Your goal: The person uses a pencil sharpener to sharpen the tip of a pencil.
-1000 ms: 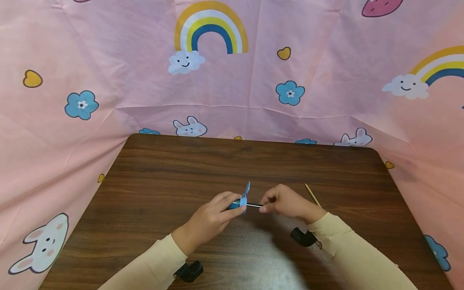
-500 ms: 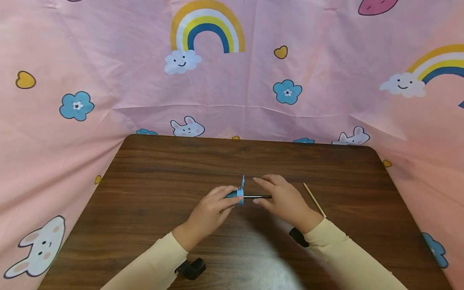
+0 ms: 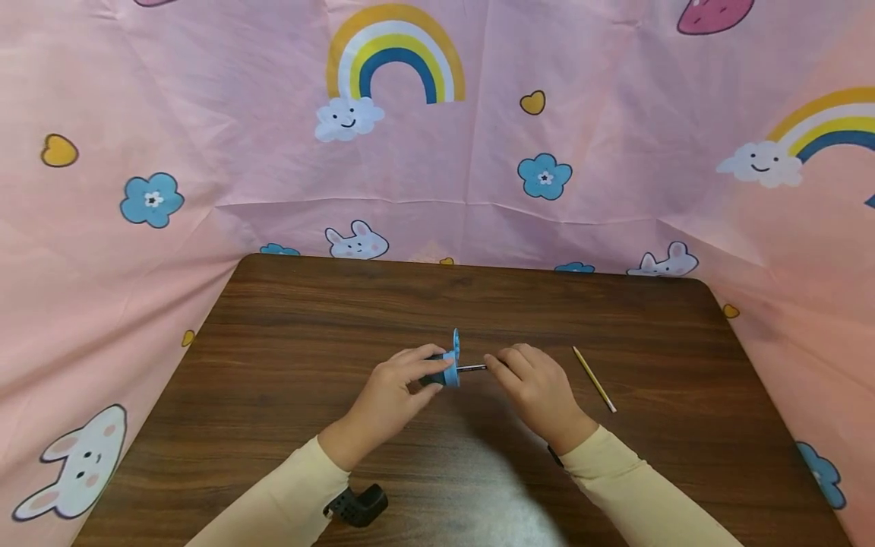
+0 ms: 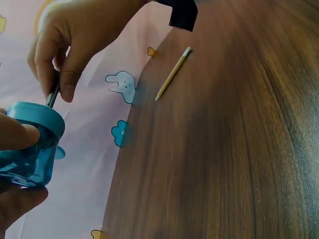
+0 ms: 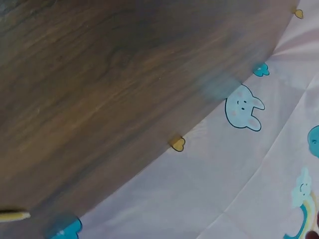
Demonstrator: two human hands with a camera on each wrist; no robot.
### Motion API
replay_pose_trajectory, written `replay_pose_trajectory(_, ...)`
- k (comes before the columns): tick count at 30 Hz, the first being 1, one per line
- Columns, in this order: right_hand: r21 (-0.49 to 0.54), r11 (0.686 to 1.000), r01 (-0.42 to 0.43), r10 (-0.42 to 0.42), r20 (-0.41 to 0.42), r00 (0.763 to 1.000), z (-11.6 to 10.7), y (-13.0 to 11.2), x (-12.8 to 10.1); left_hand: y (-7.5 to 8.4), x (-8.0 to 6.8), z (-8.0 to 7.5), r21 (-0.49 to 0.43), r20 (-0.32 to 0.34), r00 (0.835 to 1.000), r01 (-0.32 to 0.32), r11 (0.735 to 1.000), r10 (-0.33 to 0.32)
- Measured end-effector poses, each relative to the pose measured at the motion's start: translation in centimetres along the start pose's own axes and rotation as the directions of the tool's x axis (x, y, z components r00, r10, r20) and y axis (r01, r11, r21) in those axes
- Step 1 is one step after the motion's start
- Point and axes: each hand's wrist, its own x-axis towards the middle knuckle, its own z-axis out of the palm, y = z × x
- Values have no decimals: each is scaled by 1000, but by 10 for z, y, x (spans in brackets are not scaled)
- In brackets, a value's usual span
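My left hand (image 3: 386, 391) holds a small see-through blue pencil sharpener (image 3: 451, 372) on its side above the table, its flip lid (image 3: 456, 342) standing open. In the left wrist view, thumb and finger grip the sharpener (image 4: 37, 122) around its body. A dark pencil (image 3: 472, 368) with a silvery band sticks out of the sharpener's top end. My right hand (image 3: 536, 384) pinches the outer end of this pencil between thumb and fingers, seen clearly in the left wrist view. The pencil's inner end is hidden inside the sharpener.
A yellow pencil (image 3: 593, 378) with a white end lies on the brown wood-grain table (image 3: 328, 304), right of my right hand. Pink patterned cloth (image 3: 273, 137) hangs along the table's back and sides. A black wrist camera mount (image 3: 358, 505) sits under my left sleeve.
My right hand's fingers opened off the dark pencil half a second ago and now pinch it again, with the wrist turned. The left hand still holds the sharpener, moved slightly.
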Motion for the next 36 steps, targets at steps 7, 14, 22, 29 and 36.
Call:
replay_pose_trajectory(7, -2, 1000, 20, -20, -12, 1000, -2, -2, 1, 4, 1, -3, -12, 44, 998, 40, 999, -39)
replay_pose_trajectory(14, 244, 922, -299, 218, 312, 925, -14, -5, 10, -3, -1, 1, 205, 44, 968, -250, 946, 247)
replay_pose_trajectory(22, 413, 419, -809, 231, 813, 534, -22, 18, 25, -10, -7, 6, 267, 27, 878, -467, 843, 478)
replay_pose_trajectory(29, 389, 351, -851, 185, 863, 471, -19, 22, 28, -11, -7, 6, 253, 3, 865, -485, 837, 501)
replay_pose_trajectory(36, 214, 716, -665, 321, 745, 586, -22, 4, 33, -13, -4, 7, 219, -44, 928, -352, 910, 370)
